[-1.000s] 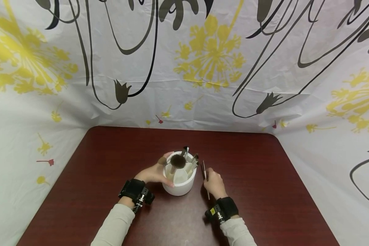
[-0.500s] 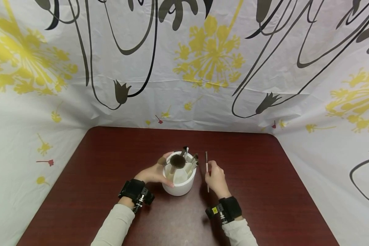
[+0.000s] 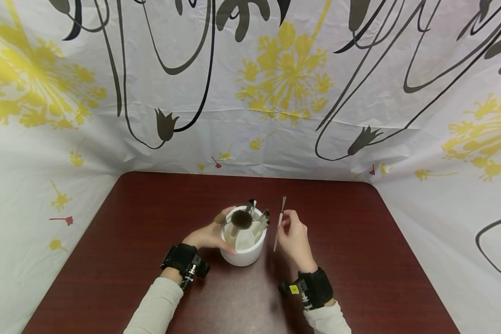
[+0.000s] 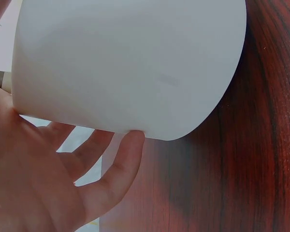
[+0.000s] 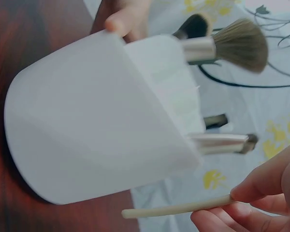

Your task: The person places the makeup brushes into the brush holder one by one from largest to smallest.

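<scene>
A white makeup brush holder with inner compartments stands on the table, and several brushes stick out of its top. My left hand grips it from the left, thumb at the front, fingers reaching behind. In the left wrist view, fingers touch the holder's smooth wall. To the right of the holder, my right hand pinches a slim makeup brush with its dark bristles up. Its pale handle end points down beside the holder in the right wrist view, apart from it.
A large fluffy brush rises from the holder, with smaller brushes at its right rim. The dark red wooden table extends around both hands. A white patterned cloth hangs behind it and along the sides.
My right hand has raised the slim brush and moved it away from me; its bristle end now tips slightly right. The left hand and holder have stayed put.
</scene>
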Action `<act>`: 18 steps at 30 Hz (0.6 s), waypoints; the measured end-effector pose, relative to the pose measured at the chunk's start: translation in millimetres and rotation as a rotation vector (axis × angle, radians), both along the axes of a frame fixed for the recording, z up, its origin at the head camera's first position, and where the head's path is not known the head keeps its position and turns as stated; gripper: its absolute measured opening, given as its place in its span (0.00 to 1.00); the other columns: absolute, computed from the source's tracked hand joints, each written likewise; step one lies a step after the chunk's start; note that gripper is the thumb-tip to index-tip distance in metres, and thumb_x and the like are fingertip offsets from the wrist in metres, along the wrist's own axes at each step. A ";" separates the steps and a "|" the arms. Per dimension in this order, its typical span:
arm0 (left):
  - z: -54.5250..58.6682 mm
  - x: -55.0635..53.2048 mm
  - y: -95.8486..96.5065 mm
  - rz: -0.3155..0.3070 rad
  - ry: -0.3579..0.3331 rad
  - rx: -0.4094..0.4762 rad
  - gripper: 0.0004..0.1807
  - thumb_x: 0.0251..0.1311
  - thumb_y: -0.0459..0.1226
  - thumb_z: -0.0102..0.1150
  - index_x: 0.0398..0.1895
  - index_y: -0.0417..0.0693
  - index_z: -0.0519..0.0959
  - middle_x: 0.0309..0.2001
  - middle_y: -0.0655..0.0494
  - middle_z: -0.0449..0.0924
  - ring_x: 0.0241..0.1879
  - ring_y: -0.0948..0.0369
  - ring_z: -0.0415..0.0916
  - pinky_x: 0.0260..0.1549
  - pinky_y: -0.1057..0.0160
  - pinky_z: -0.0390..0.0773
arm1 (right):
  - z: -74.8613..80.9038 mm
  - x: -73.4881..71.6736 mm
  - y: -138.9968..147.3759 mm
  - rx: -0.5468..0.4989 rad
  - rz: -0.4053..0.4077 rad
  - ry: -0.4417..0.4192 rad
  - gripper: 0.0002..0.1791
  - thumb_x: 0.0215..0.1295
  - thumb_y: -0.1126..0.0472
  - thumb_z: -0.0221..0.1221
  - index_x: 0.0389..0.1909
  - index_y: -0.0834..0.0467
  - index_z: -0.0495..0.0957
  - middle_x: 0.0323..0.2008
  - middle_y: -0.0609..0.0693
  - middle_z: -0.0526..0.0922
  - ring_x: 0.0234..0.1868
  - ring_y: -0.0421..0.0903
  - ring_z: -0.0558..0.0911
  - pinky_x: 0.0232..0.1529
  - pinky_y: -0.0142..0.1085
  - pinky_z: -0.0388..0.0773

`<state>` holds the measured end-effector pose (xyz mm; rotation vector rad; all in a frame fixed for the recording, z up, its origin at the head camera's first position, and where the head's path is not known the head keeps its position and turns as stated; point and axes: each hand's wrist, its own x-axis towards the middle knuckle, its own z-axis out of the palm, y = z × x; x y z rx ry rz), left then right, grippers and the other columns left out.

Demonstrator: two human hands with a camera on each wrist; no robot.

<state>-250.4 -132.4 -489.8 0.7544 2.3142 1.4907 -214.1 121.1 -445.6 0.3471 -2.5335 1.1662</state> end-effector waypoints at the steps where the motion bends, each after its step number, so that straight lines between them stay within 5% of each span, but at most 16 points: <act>1: -0.3 -0.3 0.1 -0.001 0.002 0.001 0.66 0.26 0.36 0.78 0.68 0.44 0.41 0.66 0.46 0.52 0.64 0.52 0.51 0.60 0.49 0.50 | 2.7 1.1 -0.6 -0.003 0.003 0.015 0.18 0.53 0.74 0.57 0.46 0.67 0.68 0.26 0.54 0.75 0.19 0.41 0.67 0.21 0.30 0.66; 18: 0.2 0.3 0.5 -0.007 0.010 0.027 0.65 0.27 0.34 0.78 0.68 0.45 0.41 0.65 0.45 0.54 0.63 0.51 0.52 0.60 0.49 0.51 | 32.3 14.7 -8.2 -0.088 0.063 0.141 0.15 0.52 0.76 0.56 0.41 0.66 0.66 0.28 0.57 0.78 0.27 0.45 0.80 0.28 0.36 0.76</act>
